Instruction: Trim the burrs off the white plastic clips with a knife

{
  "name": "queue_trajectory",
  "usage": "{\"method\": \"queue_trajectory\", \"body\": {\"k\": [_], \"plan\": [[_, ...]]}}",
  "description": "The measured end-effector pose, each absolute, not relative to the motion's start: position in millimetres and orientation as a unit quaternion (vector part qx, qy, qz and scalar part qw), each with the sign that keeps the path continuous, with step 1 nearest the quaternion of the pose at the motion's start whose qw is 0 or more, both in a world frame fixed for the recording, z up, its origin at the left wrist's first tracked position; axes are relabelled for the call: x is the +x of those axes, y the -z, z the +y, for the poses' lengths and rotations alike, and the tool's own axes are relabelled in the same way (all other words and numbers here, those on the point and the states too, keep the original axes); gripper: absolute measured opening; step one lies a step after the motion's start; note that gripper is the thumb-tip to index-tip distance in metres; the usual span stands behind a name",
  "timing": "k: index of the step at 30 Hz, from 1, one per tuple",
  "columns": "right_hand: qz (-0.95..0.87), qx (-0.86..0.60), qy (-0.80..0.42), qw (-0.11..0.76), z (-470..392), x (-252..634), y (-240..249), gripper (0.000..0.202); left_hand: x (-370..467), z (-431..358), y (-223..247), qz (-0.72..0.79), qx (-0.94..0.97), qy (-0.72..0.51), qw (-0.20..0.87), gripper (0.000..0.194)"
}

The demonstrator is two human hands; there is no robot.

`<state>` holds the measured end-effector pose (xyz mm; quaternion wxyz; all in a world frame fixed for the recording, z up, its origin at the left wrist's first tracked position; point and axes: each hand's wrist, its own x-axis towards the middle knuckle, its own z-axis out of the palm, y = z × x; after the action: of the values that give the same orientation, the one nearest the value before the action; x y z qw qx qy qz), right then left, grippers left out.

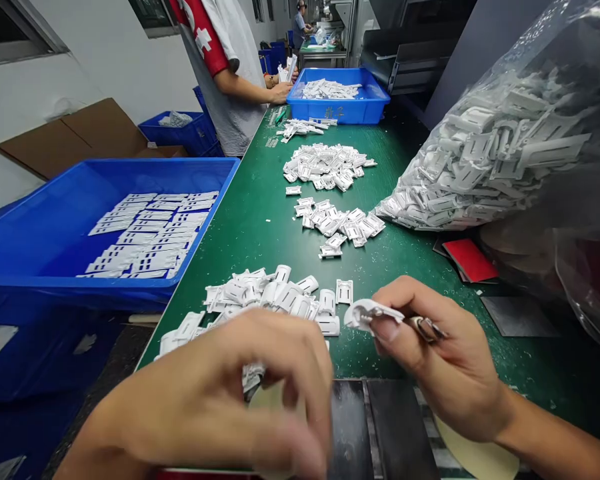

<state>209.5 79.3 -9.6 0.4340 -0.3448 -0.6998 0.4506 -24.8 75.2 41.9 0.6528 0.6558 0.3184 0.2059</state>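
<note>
My right hand pinches a curved white plastic part between thumb and forefinger. A small metal tool also sits in that hand, its end showing behind the thumb; its kind is unclear. Closer to the camera, my left hand is smeared by motion, with bent fingers and nothing visible in them. Behind it lies a pile of similar white plastic parts, partly covered by the hand. One loose white part lies just left of the held part.
On the green table are further heaps of white parts. A blue bin stands at the far end beside a co-worker's hand. A full clear bag rises at right; a large blue tub stands left.
</note>
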Motion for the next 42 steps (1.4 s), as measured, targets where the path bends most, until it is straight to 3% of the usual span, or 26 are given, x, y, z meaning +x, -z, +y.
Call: {"method": "queue_trajectory", "body": {"k": [4,8,11,15,21,28,42], "plan": [[-0.723,-0.356,-0.435,0.402,73.4,201.2,7.2,0.01,-9.8,72.7,-22.0,0.419,0.563,-0.411,0.582,0.027],[-0.778,-0.355,-0.38,0.353,75.2,203.2,7.2,0.014,-0.9,73.0,-7.4,0.448,0.53,-0.458,0.555,0.013],[-0.829,-0.353,-0.252,0.353,83.9,210.9,8.1,0.026,-0.7,74.3,-4.7,0.443,0.491,-0.439,0.608,0.021],[-0.884,-0.304,-0.079,0.346,93.6,217.5,12.0,0.018,2.6,73.5,-6.0,0.424,0.479,-0.401,0.656,0.018],[-0.888,-0.316,0.056,0.33,88.6,217.0,18.8,0.053,9.4,69.5,-4.4,0.446,0.436,-0.388,0.678,0.011],[-0.875,-0.351,0.137,0.305,88.2,215.4,19.8,0.061,11.3,67.6,-1.3,0.449,0.414,-0.392,0.688,0.011],[-0.867,-0.371,0.146,0.301,85.8,214.6,20.8,0.06,12.3,67.5,0.9,0.45,0.413,-0.399,0.684,0.011]]}}
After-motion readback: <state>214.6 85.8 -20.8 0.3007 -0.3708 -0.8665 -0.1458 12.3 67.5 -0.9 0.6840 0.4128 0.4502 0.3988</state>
